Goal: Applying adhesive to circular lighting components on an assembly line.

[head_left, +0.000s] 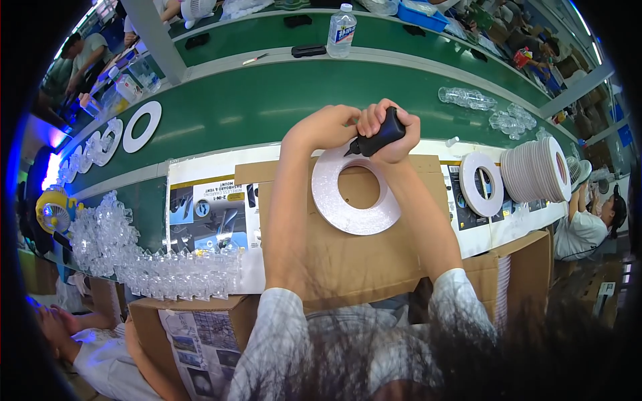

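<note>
A white foam ring (pixel 354 212) lies flat on a sheet of brown cardboard (pixel 334 254) in front of me. My right hand (pixel 394 130) grips a small black squeeze bottle (pixel 376 138), its nozzle pointing down-left at the ring's far edge. My left hand (pixel 324 127) rests at the ring's far rim, right beside the nozzle, fingers curled against the right hand. Both forearms reach up from the lower edge across the cardboard.
A stack of white rings (pixel 535 170) and a single ring (pixel 481 184) sit to the right. Clear plastic parts (pixel 154 267) pile up at left. White rings (pixel 142 125) ride the green conveyor (pixel 267 100); a water bottle (pixel 342 30) stands beyond. People work at both sides.
</note>
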Tool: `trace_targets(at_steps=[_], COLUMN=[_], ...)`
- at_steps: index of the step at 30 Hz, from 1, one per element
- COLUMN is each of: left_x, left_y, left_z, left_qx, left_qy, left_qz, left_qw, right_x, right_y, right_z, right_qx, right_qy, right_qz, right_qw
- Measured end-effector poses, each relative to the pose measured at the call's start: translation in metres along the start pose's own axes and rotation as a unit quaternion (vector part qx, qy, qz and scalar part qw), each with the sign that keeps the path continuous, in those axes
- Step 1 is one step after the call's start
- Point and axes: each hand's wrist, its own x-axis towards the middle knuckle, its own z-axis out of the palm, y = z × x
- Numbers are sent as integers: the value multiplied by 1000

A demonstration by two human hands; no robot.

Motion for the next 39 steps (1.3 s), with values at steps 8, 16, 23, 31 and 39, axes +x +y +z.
trace_targets(at_steps=[8,16,23,31,39], left_x=[-3,-23,-19,-6,-2], left_y=[19,56,26,18,63], left_z=[-5,-13,-22,-16,7], left_qx=[-123,-35,-97,-152,48], left_qy=[120,229,239,222,482], left_qz=[99,185,183,187,76], left_qw=[980,955,949,945,872], right_x=[11,15,18,27,19], right_y=[-19,-40,-42,-43,-36], right_z=[7,31,22,14,25], right_qx=[27,-43,-216,-440,-552], right_qy=[-24,-69,-105,-136,-107], right_qz=[-9,71,95,80,-5], right_qw=[999,994,966,884,827])
